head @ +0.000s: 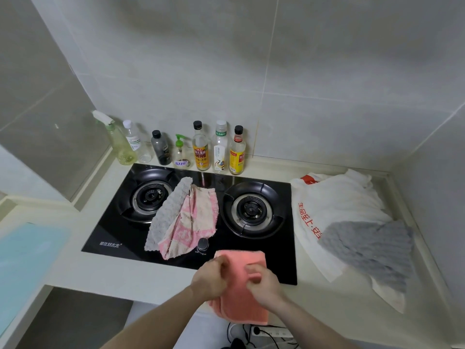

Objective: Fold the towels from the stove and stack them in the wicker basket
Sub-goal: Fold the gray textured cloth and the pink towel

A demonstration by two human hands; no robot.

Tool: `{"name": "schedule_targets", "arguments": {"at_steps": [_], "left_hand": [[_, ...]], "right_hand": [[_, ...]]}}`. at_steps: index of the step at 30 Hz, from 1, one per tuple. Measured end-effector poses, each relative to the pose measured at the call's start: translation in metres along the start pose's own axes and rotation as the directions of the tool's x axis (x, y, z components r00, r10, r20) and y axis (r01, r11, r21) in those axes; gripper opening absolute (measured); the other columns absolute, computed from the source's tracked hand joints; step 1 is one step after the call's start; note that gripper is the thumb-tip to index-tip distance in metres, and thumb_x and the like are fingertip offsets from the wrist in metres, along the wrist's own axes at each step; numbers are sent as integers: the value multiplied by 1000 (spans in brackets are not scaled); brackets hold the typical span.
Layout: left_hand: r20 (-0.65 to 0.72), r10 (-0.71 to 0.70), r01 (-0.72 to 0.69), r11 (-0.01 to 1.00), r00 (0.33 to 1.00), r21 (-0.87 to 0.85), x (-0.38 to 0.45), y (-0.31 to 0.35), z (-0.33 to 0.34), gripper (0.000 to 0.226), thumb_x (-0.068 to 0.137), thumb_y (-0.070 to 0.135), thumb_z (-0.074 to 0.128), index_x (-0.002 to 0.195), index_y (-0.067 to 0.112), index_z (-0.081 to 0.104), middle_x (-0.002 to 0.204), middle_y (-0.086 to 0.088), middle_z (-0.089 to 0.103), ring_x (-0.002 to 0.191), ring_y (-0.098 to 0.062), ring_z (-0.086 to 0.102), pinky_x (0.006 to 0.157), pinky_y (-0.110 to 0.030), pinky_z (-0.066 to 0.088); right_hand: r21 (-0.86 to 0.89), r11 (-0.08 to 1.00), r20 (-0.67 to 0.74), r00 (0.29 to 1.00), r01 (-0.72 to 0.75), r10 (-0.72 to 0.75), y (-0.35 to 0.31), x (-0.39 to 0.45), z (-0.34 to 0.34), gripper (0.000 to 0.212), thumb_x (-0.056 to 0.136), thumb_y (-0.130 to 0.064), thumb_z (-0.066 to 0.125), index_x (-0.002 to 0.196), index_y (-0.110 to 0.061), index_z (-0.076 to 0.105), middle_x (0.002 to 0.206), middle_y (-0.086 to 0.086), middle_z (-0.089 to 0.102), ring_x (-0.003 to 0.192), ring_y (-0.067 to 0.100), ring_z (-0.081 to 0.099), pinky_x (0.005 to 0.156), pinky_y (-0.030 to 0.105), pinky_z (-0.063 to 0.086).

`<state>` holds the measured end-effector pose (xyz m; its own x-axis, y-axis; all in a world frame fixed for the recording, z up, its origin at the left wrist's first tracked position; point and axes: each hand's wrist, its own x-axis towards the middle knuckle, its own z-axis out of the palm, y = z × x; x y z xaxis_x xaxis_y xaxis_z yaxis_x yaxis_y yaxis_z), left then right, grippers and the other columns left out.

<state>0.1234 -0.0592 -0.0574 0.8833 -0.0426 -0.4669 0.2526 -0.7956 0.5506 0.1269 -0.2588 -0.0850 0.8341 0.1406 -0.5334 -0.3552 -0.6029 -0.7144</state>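
Observation:
A salmon-pink towel (241, 298) lies folded over the front edge of the black stove (118, 235) and the counter, hanging down past the edge. My left hand (211, 278) grips its left side and my right hand (264, 283) pinches it near the middle. Between the two burners lie a pale grey towel (164, 212) and a worn pink-and-cream patterned towel (193, 222), both crumpled and overlapping. A darker grey towel (370, 245) rests on the white bag at the right. No wicker basket is in view.
Several bottles (201, 152) stand in a row along the back wall behind the stove. A white plastic bag (327, 197) with red print covers the right counter. A stove knob (202, 244) sits just beyond the pink towel. A light blue board (25, 260) lies at the left. A power strip (271, 332) sits on the floor below.

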Motion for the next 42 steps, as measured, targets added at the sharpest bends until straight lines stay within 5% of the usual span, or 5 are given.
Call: {"name": "schedule_targets", "arguments": {"at_steps": [6,11,21,29,42], "left_hand": [[-180,-109,101,994,978,-52,12,14,-11,25,88,31,57,111,26,48,114,6,42,82,-20,63,76,-38,52],[-54,-155,153,988,986,-34,26,14,-11,55,88,37,56,140,25,42,140,5,40,106,-23,64,91,-38,53],[121,-179,189,980,976,-68,34,10,-18,66,86,33,48,151,24,38,136,-4,59,113,-25,65,94,-31,53],[74,-119,134,958,990,-253,32,9,-35,10,77,19,57,82,21,65,65,8,68,61,-13,64,58,-23,47],[-159,23,-86,911,987,-404,8,11,-21,33,69,17,57,100,21,63,114,2,55,103,-7,60,95,-19,48]], "right_hand": [[57,998,-203,979,11,1,-6,13,-34,33,87,-19,73,111,-37,61,119,-13,60,97,3,63,69,7,44],[88,985,-45,987,-148,152,-3,39,-45,67,84,-41,74,144,-26,48,135,-5,60,104,17,69,90,30,57],[145,974,156,976,-175,152,-12,52,-57,30,76,-21,76,105,-25,73,100,-1,75,87,15,73,84,39,64],[165,986,101,994,24,-41,-31,44,-79,21,85,-13,73,101,-26,72,90,1,75,74,16,74,70,36,64],[7,904,-91,900,428,-426,-15,22,-74,27,85,5,69,88,-21,64,110,-12,71,105,10,69,89,31,58]]}}
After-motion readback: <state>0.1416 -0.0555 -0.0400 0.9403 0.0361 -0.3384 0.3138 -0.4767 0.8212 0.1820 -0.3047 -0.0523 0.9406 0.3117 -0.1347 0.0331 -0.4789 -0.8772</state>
